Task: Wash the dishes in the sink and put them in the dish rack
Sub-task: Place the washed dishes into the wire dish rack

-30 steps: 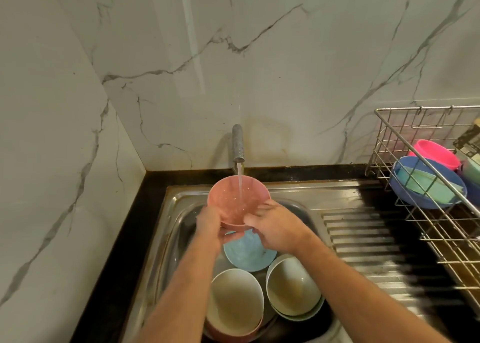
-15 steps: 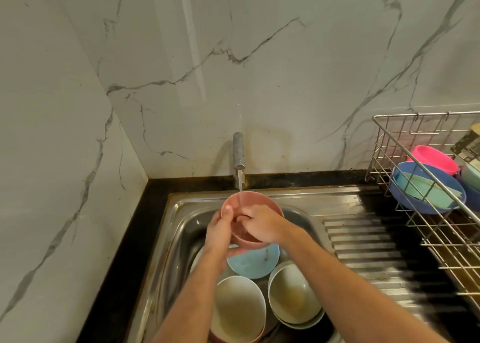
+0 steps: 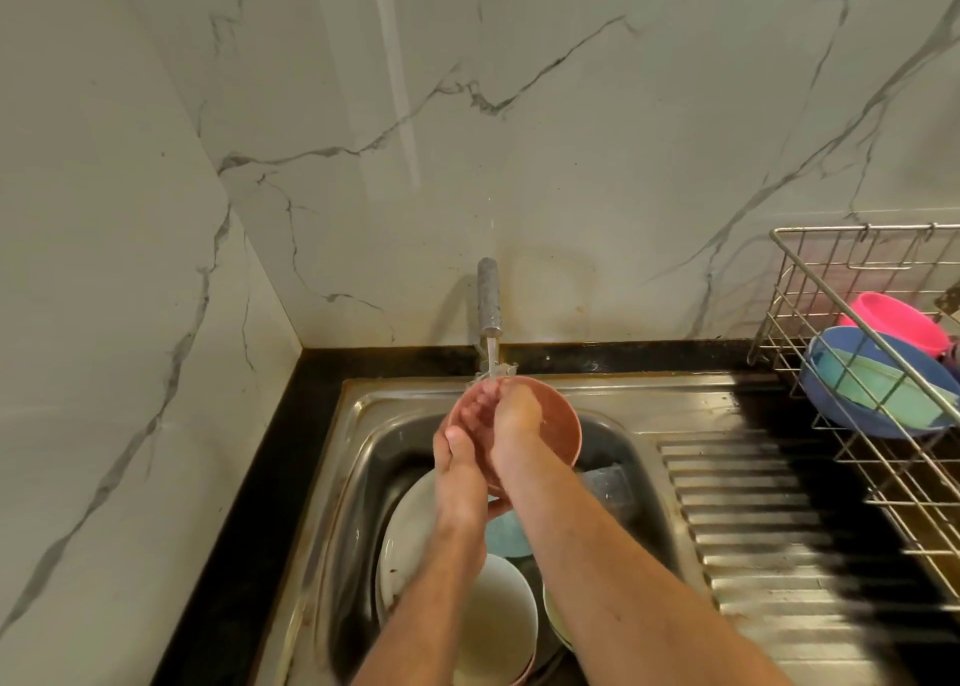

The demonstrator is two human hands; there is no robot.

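Marble-walled corner, steel sink point(image 3: 363, 415). Round pink plastic bowl point(image 3: 558, 425) under tap stream, mouth tilted toward person. Left hand point(image 3: 460, 472) grips near rim, thumb over edge; right hand point(image 3: 514, 418) fingers inside, rubbing. Wire dish rack point(image 3: 810, 290) well right, right hand nearer.

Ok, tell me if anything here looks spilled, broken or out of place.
Nothing stands out. The left hand holds the pink bowl under the running tap while the right hand rubs inside it. Washed bowls sit in the dish rack.
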